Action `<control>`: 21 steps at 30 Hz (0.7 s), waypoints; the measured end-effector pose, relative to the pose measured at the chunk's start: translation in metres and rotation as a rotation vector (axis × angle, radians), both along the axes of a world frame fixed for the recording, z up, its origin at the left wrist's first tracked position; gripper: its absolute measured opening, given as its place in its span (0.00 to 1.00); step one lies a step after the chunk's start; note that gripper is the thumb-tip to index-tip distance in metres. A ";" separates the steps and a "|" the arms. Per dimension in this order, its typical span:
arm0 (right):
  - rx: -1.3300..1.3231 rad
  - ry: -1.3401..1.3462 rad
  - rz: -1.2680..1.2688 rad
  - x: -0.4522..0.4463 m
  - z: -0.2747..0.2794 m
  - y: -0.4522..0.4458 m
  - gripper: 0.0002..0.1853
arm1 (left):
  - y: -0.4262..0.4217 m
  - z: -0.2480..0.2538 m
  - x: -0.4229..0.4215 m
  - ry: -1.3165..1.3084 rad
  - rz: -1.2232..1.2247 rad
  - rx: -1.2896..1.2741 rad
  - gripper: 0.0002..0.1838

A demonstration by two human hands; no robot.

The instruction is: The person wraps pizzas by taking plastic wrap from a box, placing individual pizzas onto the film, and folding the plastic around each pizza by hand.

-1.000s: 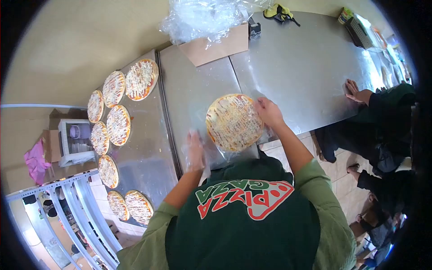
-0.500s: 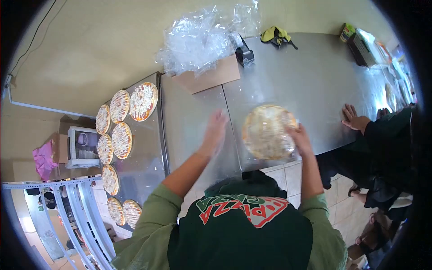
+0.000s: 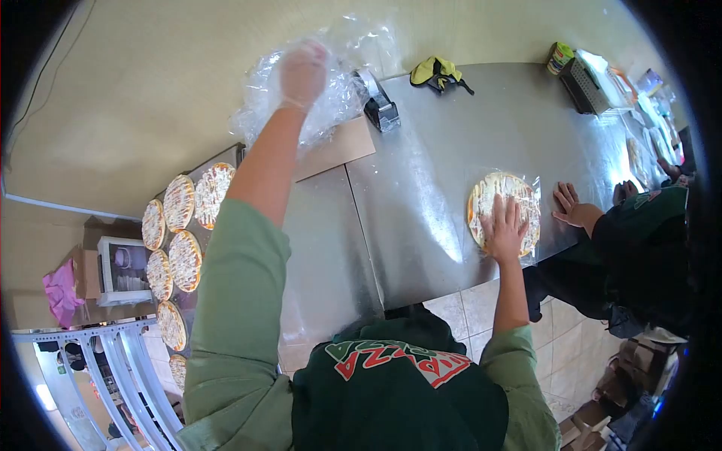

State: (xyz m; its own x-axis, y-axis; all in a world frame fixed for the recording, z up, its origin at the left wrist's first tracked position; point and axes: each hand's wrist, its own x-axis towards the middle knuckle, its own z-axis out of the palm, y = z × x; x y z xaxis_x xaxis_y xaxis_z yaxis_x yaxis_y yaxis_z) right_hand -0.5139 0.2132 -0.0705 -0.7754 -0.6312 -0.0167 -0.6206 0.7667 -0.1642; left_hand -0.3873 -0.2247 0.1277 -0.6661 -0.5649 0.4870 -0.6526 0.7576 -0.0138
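Note:
My right hand (image 3: 505,229) lies flat with fingers spread on a pizza (image 3: 485,197) in clear plastic, on the steel table near its front edge. My left hand (image 3: 303,71), in a clear glove, is stretched out over a heap of clear plastic bags (image 3: 259,105) at the back of the table. Its fingers are blurred against the plastic, so I cannot make out whether they grip a bag. Under the heap sits a piece of brown cardboard (image 3: 338,149), with a black tape dispenser (image 3: 382,113) beside it.
Several topped pizzas (image 3: 185,260) stand on the left table. A yellow and black cloth item (image 3: 436,73) lies at the back edge, and a grey basket (image 3: 590,86) is at the far right. Another person's hand (image 3: 575,207) rests on the table close to the wrapped pizza.
The wrapped pizza has moved right and now lies on the table, my right hand going from its edge to its top. My left hand has gone up and left to the plastic bags.

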 end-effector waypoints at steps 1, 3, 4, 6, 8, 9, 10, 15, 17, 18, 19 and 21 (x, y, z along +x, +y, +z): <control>-0.030 -0.082 -0.012 -0.004 0.001 0.001 0.33 | -0.002 0.007 0.010 0.268 -0.095 0.131 0.16; -0.091 -0.248 -0.029 -0.018 0.007 0.003 0.33 | -0.005 0.026 0.039 0.807 -0.276 0.387 0.14; -0.174 -0.252 -0.063 -0.016 0.016 -0.003 0.35 | -0.002 0.036 0.058 0.723 -0.192 0.256 0.14; -0.395 -0.092 0.033 -0.008 0.037 -0.033 0.36 | 0.000 0.053 0.100 0.549 -0.021 -0.004 0.13; -0.602 0.054 0.188 0.019 0.084 -0.085 0.37 | -0.049 0.017 0.137 1.147 -0.838 0.949 0.13; -0.699 0.122 0.295 0.039 0.117 -0.120 0.38 | -0.066 0.004 0.153 1.385 -1.274 1.441 0.13; -0.775 0.164 0.417 0.059 0.139 -0.155 0.39 | -0.055 0.008 0.160 1.550 -1.017 1.421 0.13; -0.936 0.158 0.810 0.164 0.208 -0.302 0.31 | 0.030 0.013 0.190 1.768 -0.541 1.434 0.16; -0.931 0.015 1.028 0.181 0.202 -0.351 0.23 | 0.039 0.003 0.200 1.802 -0.460 1.275 0.17; -1.015 0.107 1.018 0.179 0.194 -0.371 0.18 | 0.040 0.000 0.211 1.818 -0.419 1.191 0.18; -1.100 0.195 1.006 0.171 0.179 -0.388 0.13 | 0.037 0.003 0.227 1.835 -0.385 1.130 0.18; -0.812 0.195 0.722 0.141 0.142 -0.408 0.09 | 0.030 0.013 0.271 1.861 -0.312 1.009 0.18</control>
